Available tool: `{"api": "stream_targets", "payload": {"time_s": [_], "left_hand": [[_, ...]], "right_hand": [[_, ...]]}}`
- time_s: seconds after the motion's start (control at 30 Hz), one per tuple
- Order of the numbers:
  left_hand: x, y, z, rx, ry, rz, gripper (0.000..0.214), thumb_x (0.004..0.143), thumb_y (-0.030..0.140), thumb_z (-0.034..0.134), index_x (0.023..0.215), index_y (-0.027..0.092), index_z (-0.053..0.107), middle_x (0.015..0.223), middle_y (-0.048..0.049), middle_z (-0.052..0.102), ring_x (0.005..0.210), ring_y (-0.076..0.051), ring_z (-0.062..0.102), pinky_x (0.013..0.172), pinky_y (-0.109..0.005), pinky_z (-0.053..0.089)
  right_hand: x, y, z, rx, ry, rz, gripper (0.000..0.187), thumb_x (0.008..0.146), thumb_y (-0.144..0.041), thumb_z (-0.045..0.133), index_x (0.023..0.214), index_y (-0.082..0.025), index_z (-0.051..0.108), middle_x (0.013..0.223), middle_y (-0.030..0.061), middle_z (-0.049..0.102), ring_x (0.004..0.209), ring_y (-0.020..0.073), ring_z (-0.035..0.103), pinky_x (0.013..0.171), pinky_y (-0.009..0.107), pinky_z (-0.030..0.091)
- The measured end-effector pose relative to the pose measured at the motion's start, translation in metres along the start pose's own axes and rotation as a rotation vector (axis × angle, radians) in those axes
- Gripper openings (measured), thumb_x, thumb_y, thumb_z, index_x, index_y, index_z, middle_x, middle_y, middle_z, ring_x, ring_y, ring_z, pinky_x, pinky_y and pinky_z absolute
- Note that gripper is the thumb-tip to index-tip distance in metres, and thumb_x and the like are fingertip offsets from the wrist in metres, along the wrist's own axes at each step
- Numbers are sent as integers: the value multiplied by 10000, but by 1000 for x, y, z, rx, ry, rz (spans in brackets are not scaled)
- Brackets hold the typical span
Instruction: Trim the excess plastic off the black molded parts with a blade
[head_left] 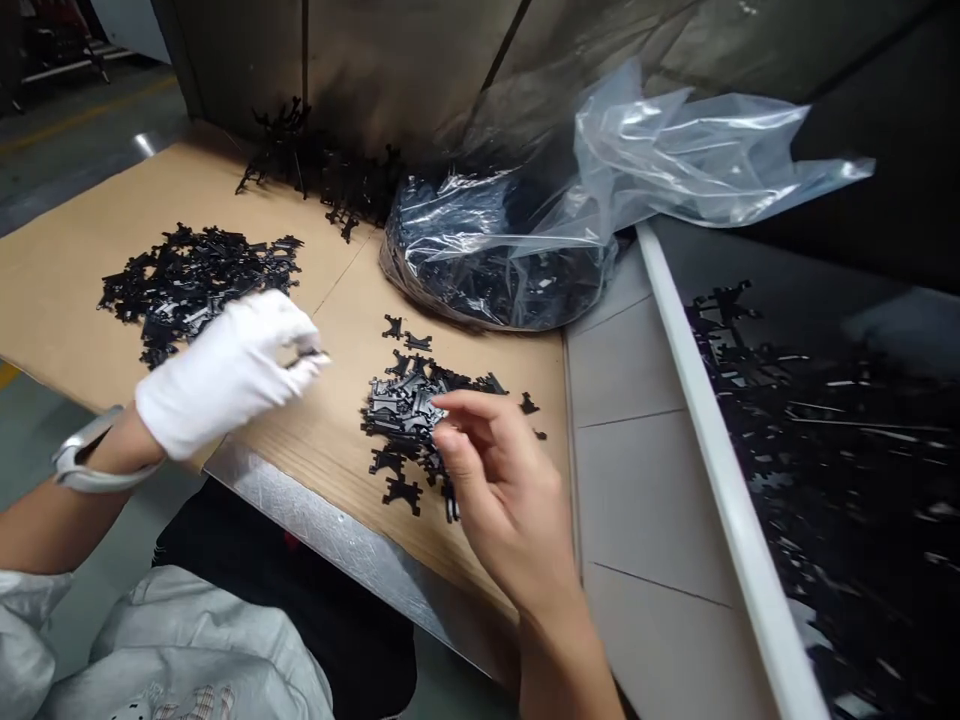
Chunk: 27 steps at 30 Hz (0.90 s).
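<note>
My left hand wears a white glove and hovers over the cardboard sheet. Its fingers are closed around a small dark piece, blurred by motion. My bare right hand reaches into a small heap of flat black plastic parts in the middle of the cardboard. Its thumb and forefinger pinch together at the heap's right edge; whether a part sits between them is hidden. A larger heap of the same black parts lies to the left, just behind my gloved hand.
A clear plastic bag full of black parts lies at the back. More black parts are stacked against the wall behind. To the right stands a white-rimmed bin with black parts inside. The table's metal edge runs in front.
</note>
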<state>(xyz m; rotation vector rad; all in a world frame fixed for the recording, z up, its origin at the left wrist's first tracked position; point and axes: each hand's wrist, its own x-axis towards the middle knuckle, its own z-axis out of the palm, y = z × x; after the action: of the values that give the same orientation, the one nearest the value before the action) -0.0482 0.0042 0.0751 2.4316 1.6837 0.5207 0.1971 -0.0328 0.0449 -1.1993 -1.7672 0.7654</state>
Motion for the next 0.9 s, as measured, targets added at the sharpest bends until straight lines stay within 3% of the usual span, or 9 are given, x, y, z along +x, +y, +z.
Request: {"api": "stream_targets", "payload": {"time_s": [0.07, 0.17, 0.3, 0.4, 0.47, 0.53, 0.67, 0.77, 0.9], "left_hand": [[-3, 22, 12, -178, -100, 94, 131, 928, 255, 534, 820, 228, 604, 766, -2, 651, 660, -156, 574, 656, -289, 433], [-2, 47, 30, -174, -170, 147, 180, 922, 218, 547, 743, 228, 557, 618, 35, 546, 530, -141, 494, 576, -286, 360], [0, 62, 44, -143, 8, 200, 193, 914, 173, 532, 728, 223, 537, 633, 22, 554, 561, -160, 527, 600, -293, 379], [0, 67, 44, -310, 70, 167, 181, 894, 169, 541, 721, 220, 529, 641, 25, 559, 602, -158, 557, 637, -284, 419], [1, 68, 42, -557, -17, 37, 121, 877, 221, 611, 772, 218, 550, 668, 37, 580, 618, -146, 573, 637, -264, 443], [2, 63, 42, -878, -200, -101, 115, 870, 296, 670, 880, 214, 590, 727, 37, 623, 628, -134, 590, 621, -244, 469], [2, 46, 51, -1429, -574, -146, 298, 991, 465, 512, 1031, 204, 650, 834, -26, 678, 622, -140, 589, 632, -282, 534], [1, 42, 56, -1528, -593, -192, 249, 940, 440, 637, 1022, 211, 687, 873, -33, 664, 659, -149, 559, 643, -293, 531], [0, 51, 53, -1611, -635, -261, 285, 953, 410, 643, 761, 212, 570, 616, 51, 429, 535, -112, 338, 519, -256, 407]], "right_hand": [[0, -3, 4, 77, -43, 57, 167, 975, -336, 682, 1093, -220, 673, 758, -26, 653, 633, 136, 618, 557, 247, 480], [3, -6, 4, 164, -67, 89, 71, 963, -280, 667, 967, -211, 687, 796, -4, 706, 717, 144, 666, 642, 254, 522], [7, -7, -7, 207, -100, 188, 116, 937, -294, 688, 864, -205, 699, 804, 8, 735, 694, 139, 645, 625, 247, 507], [6, -9, -14, 220, -104, 254, 79, 903, -279, 718, 880, -203, 725, 791, 1, 724, 667, 129, 602, 610, 246, 479], [4, -9, -19, 241, -81, 262, 83, 907, -272, 716, 857, -206, 723, 782, -6, 714, 641, 117, 566, 600, 249, 454], [2, -8, -22, 292, -62, 265, 101, 920, -287, 722, 849, -215, 720, 780, -15, 707, 623, 106, 536, 589, 250, 433], [-2, -5, -24, 424, -23, 240, 83, 946, -297, 736, 883, -245, 728, 815, -28, 714, 691, 110, 586, 638, 248, 467], [-2, -6, -22, 376, -19, 177, 79, 955, -245, 733, 876, -248, 731, 802, -46, 714, 651, 88, 559, 606, 226, 447], [-3, -11, -20, 157, -34, 46, 62, 1003, -237, 688, 980, -243, 745, 859, -39, 717, 666, 83, 571, 580, 206, 449]]}}
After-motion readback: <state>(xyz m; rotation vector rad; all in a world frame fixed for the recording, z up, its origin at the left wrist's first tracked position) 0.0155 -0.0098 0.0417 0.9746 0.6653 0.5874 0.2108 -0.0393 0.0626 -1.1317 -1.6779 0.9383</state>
